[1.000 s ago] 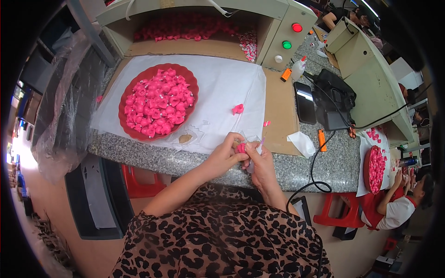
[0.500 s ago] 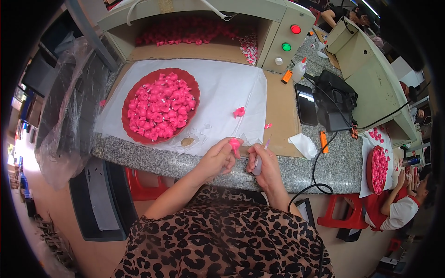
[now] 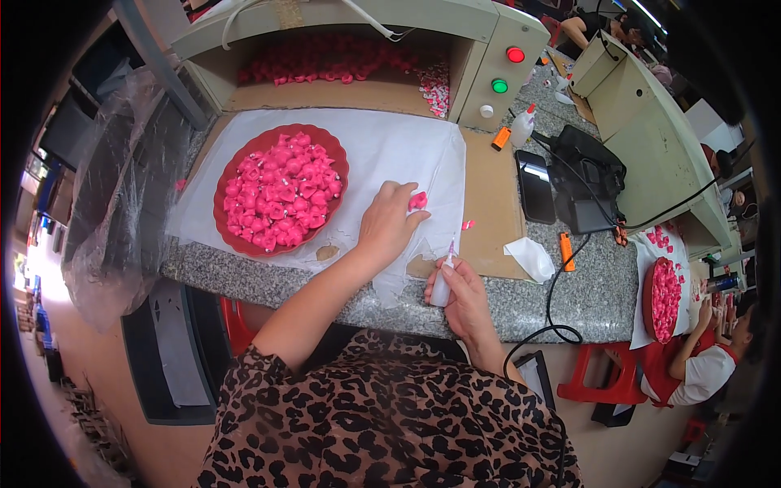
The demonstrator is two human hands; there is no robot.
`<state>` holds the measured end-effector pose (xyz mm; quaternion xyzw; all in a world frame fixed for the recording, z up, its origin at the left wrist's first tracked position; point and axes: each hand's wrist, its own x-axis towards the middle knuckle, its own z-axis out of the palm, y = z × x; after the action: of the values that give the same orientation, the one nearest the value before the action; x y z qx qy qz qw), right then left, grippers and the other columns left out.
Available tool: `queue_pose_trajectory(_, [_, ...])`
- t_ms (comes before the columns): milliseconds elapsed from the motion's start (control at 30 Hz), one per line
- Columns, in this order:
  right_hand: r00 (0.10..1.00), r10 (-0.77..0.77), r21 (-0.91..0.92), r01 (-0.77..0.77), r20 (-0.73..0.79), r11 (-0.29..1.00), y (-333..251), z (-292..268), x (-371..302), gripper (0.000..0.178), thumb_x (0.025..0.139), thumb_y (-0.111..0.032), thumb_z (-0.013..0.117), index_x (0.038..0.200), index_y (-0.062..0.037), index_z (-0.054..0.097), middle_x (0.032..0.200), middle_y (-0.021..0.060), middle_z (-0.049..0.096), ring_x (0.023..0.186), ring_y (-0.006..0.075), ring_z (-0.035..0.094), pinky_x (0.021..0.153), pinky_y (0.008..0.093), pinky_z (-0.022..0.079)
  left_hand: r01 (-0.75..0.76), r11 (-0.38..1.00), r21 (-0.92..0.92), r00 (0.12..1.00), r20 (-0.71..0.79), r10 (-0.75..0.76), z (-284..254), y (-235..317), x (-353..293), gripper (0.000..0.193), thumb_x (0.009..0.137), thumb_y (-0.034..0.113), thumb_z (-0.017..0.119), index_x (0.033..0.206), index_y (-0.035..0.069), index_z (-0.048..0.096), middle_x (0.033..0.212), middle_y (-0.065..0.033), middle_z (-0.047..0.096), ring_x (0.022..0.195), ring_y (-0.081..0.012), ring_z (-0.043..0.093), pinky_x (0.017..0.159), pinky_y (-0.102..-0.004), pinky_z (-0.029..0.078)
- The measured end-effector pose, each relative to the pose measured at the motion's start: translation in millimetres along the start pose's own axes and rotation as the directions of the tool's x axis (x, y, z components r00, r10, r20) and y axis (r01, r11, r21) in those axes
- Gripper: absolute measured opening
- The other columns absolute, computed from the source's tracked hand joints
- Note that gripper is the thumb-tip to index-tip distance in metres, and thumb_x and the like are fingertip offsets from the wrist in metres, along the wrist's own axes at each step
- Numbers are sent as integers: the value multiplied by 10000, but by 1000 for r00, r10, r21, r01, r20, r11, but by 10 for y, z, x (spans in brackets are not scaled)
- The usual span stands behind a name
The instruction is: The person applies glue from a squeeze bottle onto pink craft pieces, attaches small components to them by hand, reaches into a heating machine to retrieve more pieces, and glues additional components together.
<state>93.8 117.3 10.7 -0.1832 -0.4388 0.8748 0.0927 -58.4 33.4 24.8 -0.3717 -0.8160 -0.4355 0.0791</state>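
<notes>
On the white sheet (image 3: 358, 154), my left hand (image 3: 389, 221) reaches out with thumb and forefinger apart, on either side of a small pink flower-like piece (image 3: 417, 201). Whether the fingertips touch it I cannot tell; the palm side is hidden. My right hand (image 3: 464, 297), nearer the table's front edge, is closed around a small pale squeeze bottle (image 3: 442, 286) with a thin pinkish tip pointing up. Left of my hands stands a red scalloped bowl (image 3: 224, 226), heaped with similar pink pieces (image 3: 281, 191).
A beige machine (image 3: 506, 24) with an opening holding more pink pieces stands behind the sheet. At right are a phone (image 3: 534, 187), black bag (image 3: 587, 175), cable (image 3: 551, 301), orange cutter (image 3: 568, 252), white bottle (image 3: 523, 126) and crumpled tissue (image 3: 530, 259). A co-worker (image 3: 700, 358) sits far right.
My left hand has moved forward from beside the right hand to the pink piece on the sheet. The piece it held is no longer distinguishable. My right hand moved slightly left, keeping the bottle.
</notes>
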Motion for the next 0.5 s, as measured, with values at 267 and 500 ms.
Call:
queue_pose_trajectory(267, [1000,1,53,-3,27,999,-257,1,-2,307,852,-167,487,1106,-2,441,768,75,531,635,145,540,508,233,426,215,966,-143,948,267,-171,-5,-139,56,234,722,142,625,896,4,551,771,-100,546,710,-214,545,629,-302,436])
queue_pose_trajectory(500, [946,-301,-98,291,-120,952,-258,-34,93,246,762,-31,587,977,10,475,880,91,543,708,133,533,583,221,419,541,269,-797,828,447,-339,-187,54,-426,182,770,20,573,945,-11,529,827,-65,557,716,-114,545,696,-226,450])
